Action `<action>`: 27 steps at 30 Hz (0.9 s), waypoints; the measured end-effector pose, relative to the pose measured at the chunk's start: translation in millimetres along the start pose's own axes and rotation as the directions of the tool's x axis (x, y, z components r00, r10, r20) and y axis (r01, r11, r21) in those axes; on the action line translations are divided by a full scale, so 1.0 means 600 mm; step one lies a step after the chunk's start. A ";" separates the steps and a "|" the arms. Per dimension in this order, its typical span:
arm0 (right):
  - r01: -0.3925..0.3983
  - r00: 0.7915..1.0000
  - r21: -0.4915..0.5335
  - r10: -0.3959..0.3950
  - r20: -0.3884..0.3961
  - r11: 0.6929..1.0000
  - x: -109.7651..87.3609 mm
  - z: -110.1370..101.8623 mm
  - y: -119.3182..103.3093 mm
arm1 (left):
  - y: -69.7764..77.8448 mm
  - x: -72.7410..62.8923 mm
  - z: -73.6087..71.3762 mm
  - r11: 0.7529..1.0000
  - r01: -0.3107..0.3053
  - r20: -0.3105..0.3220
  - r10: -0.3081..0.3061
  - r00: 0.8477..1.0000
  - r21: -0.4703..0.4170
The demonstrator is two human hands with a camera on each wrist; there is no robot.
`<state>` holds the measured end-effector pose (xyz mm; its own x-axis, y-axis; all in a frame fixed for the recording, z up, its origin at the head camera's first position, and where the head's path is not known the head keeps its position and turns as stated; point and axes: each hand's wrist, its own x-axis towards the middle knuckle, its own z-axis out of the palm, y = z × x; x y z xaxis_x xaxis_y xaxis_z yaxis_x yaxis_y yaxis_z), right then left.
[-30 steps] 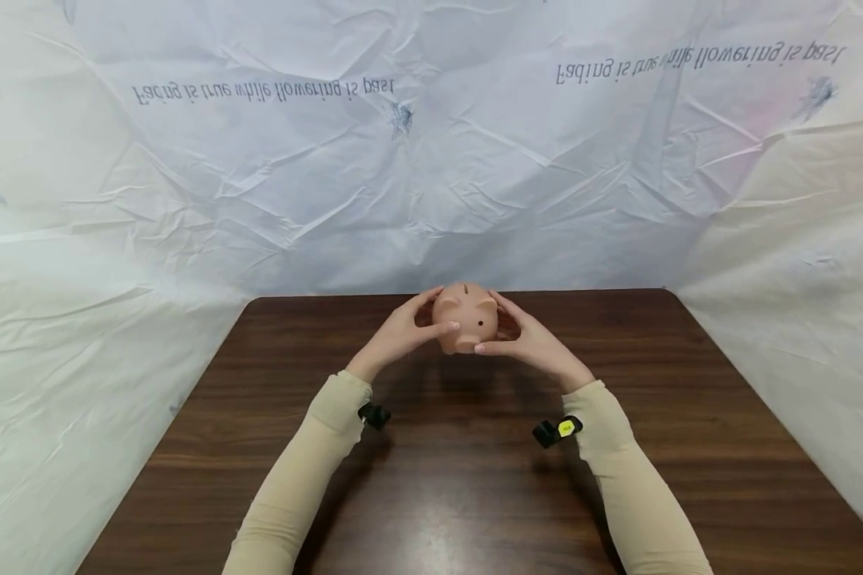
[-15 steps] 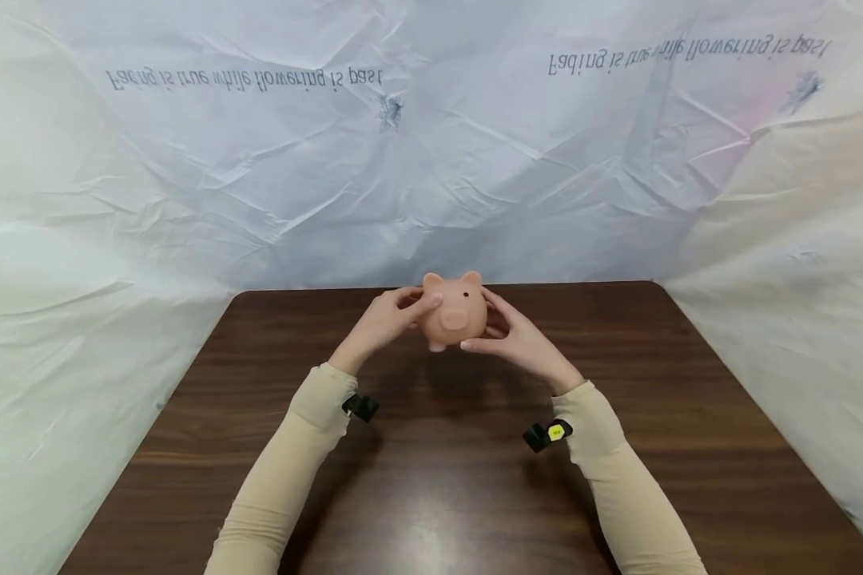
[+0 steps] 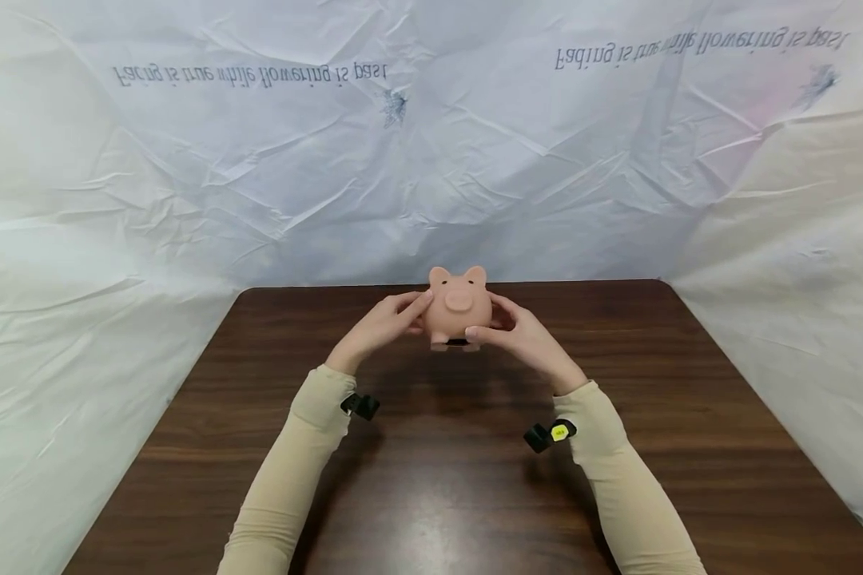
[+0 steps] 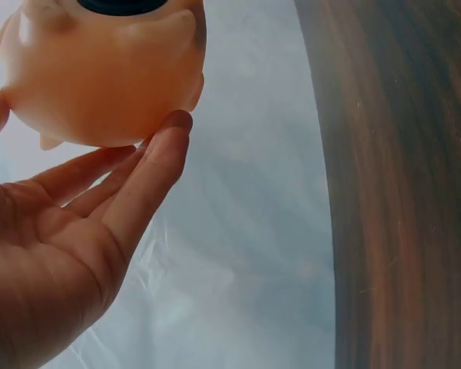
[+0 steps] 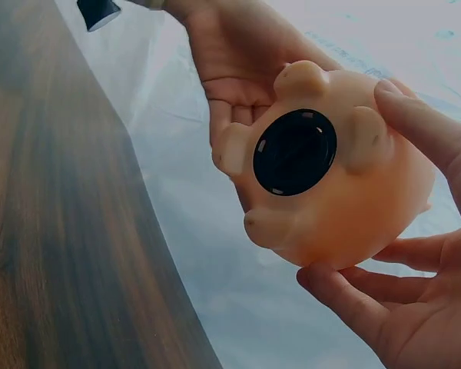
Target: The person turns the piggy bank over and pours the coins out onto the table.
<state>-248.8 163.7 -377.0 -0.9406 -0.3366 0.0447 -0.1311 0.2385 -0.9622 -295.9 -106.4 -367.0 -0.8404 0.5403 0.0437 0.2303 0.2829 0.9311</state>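
A pink piggy bank point(image 3: 455, 318) is held up between both hands over the far part of the table, its snout toward the head camera. My left hand point(image 3: 375, 329) grips its left side, thumb on the cheek and fingers behind. From the other side my right hand point(image 3: 528, 342) holds it, thumb low at the front by a foot. In the right wrist view the underside of the piggy bank point(image 5: 353, 207) shows stubby feet and a round black plug point(image 5: 295, 152). The left wrist view shows fingertips of the left hand point(image 4: 84, 231) against the pig's rounded body.
The dark wood-grain table point(image 3: 431, 479) spreads below both arms. Behind its far edge hangs a creased white sheet point(image 3: 431, 184) with printed lettering, and similar sheeting runs down both sides. Black straps with small devices sit on both wrists.
The piggy bank has tipped back: its top and coin slot faced the head camera earlier, now its snout does and the black plug shows below. Both hands turned with it, keeping hold.
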 end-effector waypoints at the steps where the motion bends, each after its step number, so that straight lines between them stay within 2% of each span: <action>1: -0.002 1.000 -0.001 0.002 -0.006 1.000 0.000 -0.001 0.000 | -0.002 -0.001 0.002 0.999 -0.001 0.010 0.001 1.000 -0.036; 5: -0.007 1.000 -0.022 0.006 -0.025 1.000 -0.004 -0.002 -0.001 | -0.011 -0.004 0.009 0.992 -0.017 0.019 0.019 1.000 -0.125; 10: 0.001 1.000 0.021 -0.001 -0.003 1.000 -0.009 -0.005 -0.001 | -0.022 -0.010 0.019 0.985 -0.040 0.005 0.041 0.999 -0.168; 12: 0.004 1.000 0.044 -0.005 0.010 0.999 -0.010 -0.007 -0.002 | -0.026 -0.013 0.023 0.978 -0.044 0.008 0.047 0.999 -0.204; 17: -0.029 1.000 0.020 0.029 0.010 0.999 -0.013 -0.011 -0.007 | -0.037 -0.022 0.035 0.949 -0.040 0.053 0.059 0.997 -0.311; 27: -0.096 0.995 -0.015 0.096 -0.004 0.995 -0.020 -0.009 -0.007 | -0.048 -0.028 0.053 0.940 -0.059 0.116 0.104 0.988 -0.337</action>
<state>-238.5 171.9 -372.2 -0.9500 -0.3086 -0.0470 -0.0446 0.2832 -0.9580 -272.7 -98.3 -406.4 -0.7490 0.6553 0.0977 0.1008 -0.0330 0.9944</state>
